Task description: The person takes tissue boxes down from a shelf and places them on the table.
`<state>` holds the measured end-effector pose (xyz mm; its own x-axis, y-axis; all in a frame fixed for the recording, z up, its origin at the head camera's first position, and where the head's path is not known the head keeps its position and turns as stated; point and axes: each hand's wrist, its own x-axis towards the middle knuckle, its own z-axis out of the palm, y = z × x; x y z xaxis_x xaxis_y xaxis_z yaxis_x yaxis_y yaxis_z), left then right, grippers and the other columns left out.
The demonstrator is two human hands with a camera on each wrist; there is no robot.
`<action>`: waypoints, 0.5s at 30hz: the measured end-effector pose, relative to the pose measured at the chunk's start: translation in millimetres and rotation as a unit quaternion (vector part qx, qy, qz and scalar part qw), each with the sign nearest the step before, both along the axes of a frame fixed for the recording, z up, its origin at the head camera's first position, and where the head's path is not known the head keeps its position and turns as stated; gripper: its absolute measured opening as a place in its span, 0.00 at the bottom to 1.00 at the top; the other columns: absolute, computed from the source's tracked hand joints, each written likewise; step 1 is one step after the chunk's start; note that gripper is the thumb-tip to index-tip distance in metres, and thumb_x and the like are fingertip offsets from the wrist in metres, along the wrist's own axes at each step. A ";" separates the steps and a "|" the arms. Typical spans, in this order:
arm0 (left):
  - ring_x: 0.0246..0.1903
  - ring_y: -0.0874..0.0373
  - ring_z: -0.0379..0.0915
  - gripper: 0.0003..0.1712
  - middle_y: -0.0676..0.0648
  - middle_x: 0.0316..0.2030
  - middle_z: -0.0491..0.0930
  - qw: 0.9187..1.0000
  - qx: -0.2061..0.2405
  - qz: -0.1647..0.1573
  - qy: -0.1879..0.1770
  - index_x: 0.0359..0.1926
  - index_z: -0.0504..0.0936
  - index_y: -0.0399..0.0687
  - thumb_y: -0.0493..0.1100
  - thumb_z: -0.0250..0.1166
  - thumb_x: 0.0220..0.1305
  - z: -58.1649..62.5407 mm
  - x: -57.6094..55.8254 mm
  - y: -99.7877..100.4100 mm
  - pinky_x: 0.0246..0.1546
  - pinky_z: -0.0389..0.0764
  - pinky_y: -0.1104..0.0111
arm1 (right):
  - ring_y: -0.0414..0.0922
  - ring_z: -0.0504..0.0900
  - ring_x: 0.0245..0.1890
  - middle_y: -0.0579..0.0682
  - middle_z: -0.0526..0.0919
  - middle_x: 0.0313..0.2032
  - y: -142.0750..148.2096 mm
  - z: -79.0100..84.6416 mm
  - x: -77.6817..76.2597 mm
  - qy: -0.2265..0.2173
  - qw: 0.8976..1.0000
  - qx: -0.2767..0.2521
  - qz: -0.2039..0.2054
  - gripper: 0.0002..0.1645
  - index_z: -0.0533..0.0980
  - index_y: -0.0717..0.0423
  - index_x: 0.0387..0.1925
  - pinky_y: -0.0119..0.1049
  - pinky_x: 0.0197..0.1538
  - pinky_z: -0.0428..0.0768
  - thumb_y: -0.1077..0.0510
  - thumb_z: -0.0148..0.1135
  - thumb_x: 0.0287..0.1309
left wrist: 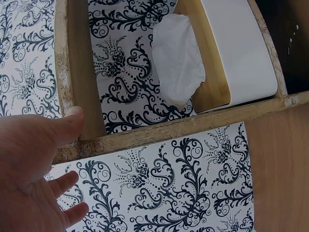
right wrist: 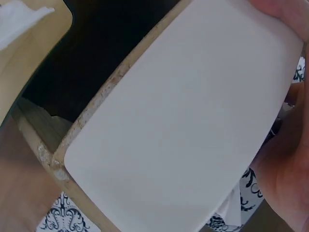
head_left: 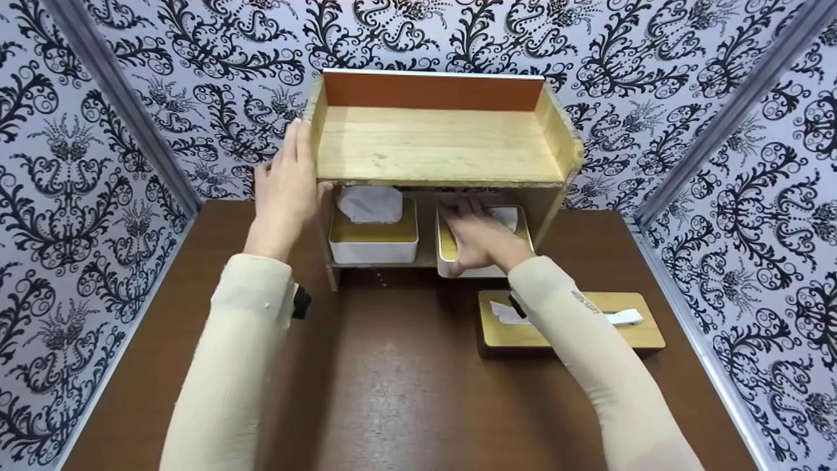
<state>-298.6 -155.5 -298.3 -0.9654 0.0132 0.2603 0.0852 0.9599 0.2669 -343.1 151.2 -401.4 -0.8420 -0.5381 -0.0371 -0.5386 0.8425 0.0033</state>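
Note:
A small wooden shelf [head_left: 438,144] stands at the back of the table. My left hand [head_left: 288,186] rests against its left side, fingers stretched along the outside, and the thumb [left wrist: 72,116] touches the front edge. In the lower compartment, at left, sits a white tissue box [head_left: 374,252] with a wood-coloured lid and a tissue standing out. My right hand [head_left: 480,235] grips a second white tissue box [right wrist: 183,121] at the compartment's right, thumb at its front and fingers over its lid. This box's front overhangs the shelf board; the hand hides much of its lid.
A longer dark tissue box [head_left: 628,333] with a wooden lid lies on the brown table [head_left: 392,392] at the right, partly under my right forearm. Patterned walls [head_left: 222,78] with grey metal edges enclose the table at the back and sides.

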 end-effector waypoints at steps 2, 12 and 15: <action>0.67 0.37 0.61 0.57 0.46 0.78 0.36 1.000 0.005 -0.001 0.000 0.77 0.33 0.49 0.49 0.66 0.63 0.0 -0.3 -0.1 0.65 0.63 0.39 | 0.64 0.47 0.74 0.64 0.48 0.73 -0.2 0.7 4.1 -0.001 1.000 0.001 -0.002 0.82 0.43 0.49 0.78 0.53 0.77 0.51 0.31 0.77 0.22; 0.67 0.37 0.61 0.57 0.45 0.78 0.37 1.000 0.001 -0.004 0.003 0.77 0.34 0.49 0.49 0.66 0.62 0.4 1.4 0.2 0.65 0.62 0.38 | 0.68 0.55 0.70 0.67 0.54 0.71 -0.6 1.6 27.7 0.000 1.000 0.024 0.005 0.83 0.46 0.50 0.77 0.61 0.74 0.55 0.26 0.76 0.21; 0.68 0.37 0.61 0.57 0.45 0.78 0.37 1.000 -0.002 -0.006 0.006 0.77 0.34 0.48 0.48 0.66 0.63 0.2 1.5 0.6 0.64 0.63 0.38 | 0.66 0.60 0.68 0.67 0.58 0.68 0.1 -1.7 33.5 0.022 0.999 0.032 0.022 0.82 0.47 0.52 0.76 0.60 0.72 0.59 0.25 0.75 0.21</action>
